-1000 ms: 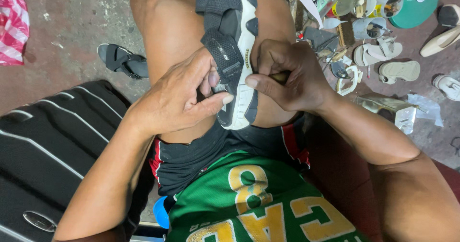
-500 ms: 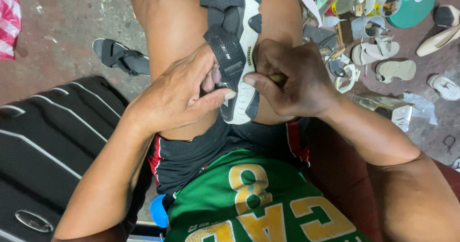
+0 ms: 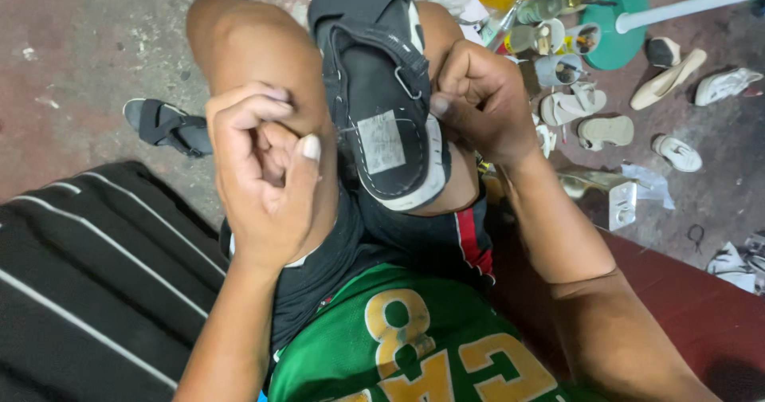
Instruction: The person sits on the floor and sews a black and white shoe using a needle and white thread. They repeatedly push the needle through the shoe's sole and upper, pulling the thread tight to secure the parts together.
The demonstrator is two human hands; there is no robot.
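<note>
Two hands work on one black shoe [image 3: 382, 107] that lies between the person's knees, sole side down, heel toward the body. The fingers [image 3: 263, 143] of the left hand [image 3: 267, 179] are curled tight together, thumb pressed on top, and they seem to pinch a thin thread [image 3: 347, 129] that runs taut from this fist to the shoe's edge; the pull away from the shoe probably keeps the stitch tight. The fingers [image 3: 466, 83] of the right hand [image 3: 482, 103] are also closed in a fist, pressed against the white sole rim [image 3: 434, 163] on the other side, so the shoe cannot slide. What they hold inside, I cannot tell. The knees clamp the shoe like a vice, leaving both hands free. Farther out, a black sandal [image 3: 163, 123] lies on the floor [image 3: 72, 91], and many pale sandals [image 3: 606, 131] and small jars [image 3: 558, 67] stand near a green round base [image 3: 617, 27]
</note>
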